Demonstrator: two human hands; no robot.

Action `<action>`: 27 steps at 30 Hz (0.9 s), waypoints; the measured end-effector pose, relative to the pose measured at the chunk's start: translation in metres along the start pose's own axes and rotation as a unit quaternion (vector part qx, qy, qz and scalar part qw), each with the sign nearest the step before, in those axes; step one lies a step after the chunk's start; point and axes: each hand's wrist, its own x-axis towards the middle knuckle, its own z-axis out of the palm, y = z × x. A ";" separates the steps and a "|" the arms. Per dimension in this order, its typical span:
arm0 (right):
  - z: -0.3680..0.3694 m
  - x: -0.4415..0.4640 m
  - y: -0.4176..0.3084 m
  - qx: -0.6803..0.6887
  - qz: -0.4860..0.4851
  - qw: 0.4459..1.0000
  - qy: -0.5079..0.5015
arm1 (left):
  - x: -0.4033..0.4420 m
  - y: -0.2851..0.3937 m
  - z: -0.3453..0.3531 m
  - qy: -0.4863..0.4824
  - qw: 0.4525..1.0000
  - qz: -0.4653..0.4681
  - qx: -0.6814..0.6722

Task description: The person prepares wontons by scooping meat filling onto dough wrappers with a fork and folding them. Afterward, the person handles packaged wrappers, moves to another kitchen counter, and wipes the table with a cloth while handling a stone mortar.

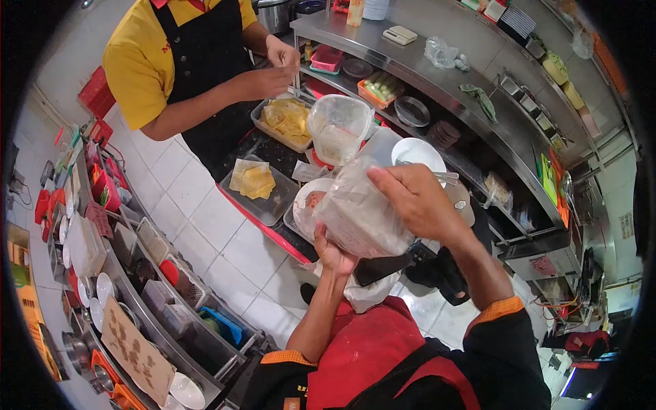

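Observation:
A clear plastic bag (pixel 362 212) with a pale block of contents is between my hands. My left hand (pixel 333 254) supports its lower left corner from below, fingers against the plastic. At its upper right, my right hand (pixel 413 198) pinches the bag between thumb and fingers. Just behind the bag, partly hidden by it, is a white bowl (pixel 304 205) with pinkish food. An open clear container (pixel 339 130) stands beyond it. To the left, yellow sheets (pixel 253 179) lie on a clear lid, and a plastic tub (pixel 285 123) holds more of them.
Across the table stands a co-worker (pixel 198 75) in a yellow shirt and black apron, hands above the tub. A white plate (pixel 418 156) with cutlery is to the right. Steel shelving (pixel 471 89) runs along the back right; a rack (pixel 171 273) with containers lines the left.

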 end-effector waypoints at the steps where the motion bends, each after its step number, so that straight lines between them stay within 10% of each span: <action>1: -0.001 -0.005 -0.003 0.002 0.002 1.000 0.001 | 0.001 0.002 0.004 0.015 1.000 -0.004 0.012; 11: -0.013 -0.012 -0.044 -0.012 -0.072 0.995 0.064 | 0.005 0.014 -0.004 -0.124 0.989 -0.007 -0.080; 27: -0.035 -0.008 -0.070 -0.094 -0.152 0.977 0.117 | 0.000 0.025 -0.049 -0.082 0.994 0.022 0.069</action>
